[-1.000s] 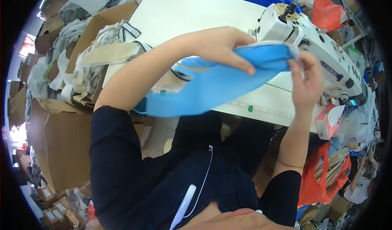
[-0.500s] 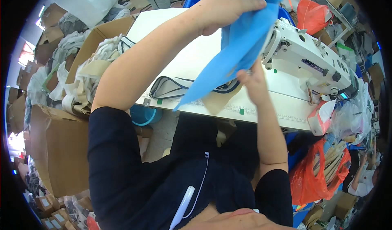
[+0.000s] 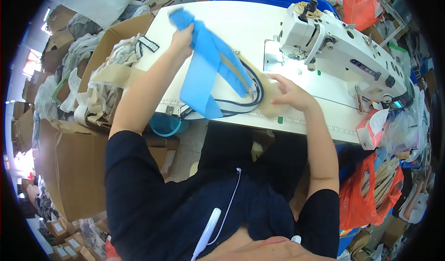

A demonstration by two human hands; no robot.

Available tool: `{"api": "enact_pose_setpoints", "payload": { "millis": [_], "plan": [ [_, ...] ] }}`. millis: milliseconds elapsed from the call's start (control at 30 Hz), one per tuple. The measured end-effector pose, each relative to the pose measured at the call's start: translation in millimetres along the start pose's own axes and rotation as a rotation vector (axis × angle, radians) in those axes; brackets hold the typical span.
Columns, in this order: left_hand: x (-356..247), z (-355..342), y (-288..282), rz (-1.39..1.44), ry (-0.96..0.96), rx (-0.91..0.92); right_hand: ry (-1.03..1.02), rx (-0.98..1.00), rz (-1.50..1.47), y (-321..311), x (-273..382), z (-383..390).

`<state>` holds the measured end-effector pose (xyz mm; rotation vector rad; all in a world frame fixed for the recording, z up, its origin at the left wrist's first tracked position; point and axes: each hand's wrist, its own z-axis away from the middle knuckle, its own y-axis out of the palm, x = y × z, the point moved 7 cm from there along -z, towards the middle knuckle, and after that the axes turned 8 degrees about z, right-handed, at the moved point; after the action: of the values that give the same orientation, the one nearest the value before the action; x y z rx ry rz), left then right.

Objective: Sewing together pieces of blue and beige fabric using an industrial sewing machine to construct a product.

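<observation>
Left hand pinches blue cloth toward its far end, likely so the rest hangs free; right hand, fingers spread, by beige cloth, contact unclear.

Navy top, short slvs, blk trousers

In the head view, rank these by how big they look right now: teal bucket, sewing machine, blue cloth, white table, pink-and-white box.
1. White table
2. Sewing machine
3. Blue cloth
Last, unranked: teal bucket and pink-and-white box, which look too alike in size.
</observation>
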<state>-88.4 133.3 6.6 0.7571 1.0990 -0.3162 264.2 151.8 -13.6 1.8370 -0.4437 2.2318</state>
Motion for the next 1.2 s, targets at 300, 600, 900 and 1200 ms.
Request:
{"api": "enact_pose_setpoints", "payload": {
  "millis": [300,600,900,1200],
  "plan": [
    [-33,66,-40,-0.677,0.652,-0.014,-0.068,-0.655,0.875,-25,49,44],
    [24,160,80,-1.361,1.068,1.013,-0.284,-0.391,1.344,75,67,1],
    [14,122,93,-1.024,0.362,1.091,-0.063,-0.405,0.841,41,37,8],
    [-9,109,101,-0.453,0.122,1.225,-0.061,-0.382,0.927,60,54,34]
  ]
}}
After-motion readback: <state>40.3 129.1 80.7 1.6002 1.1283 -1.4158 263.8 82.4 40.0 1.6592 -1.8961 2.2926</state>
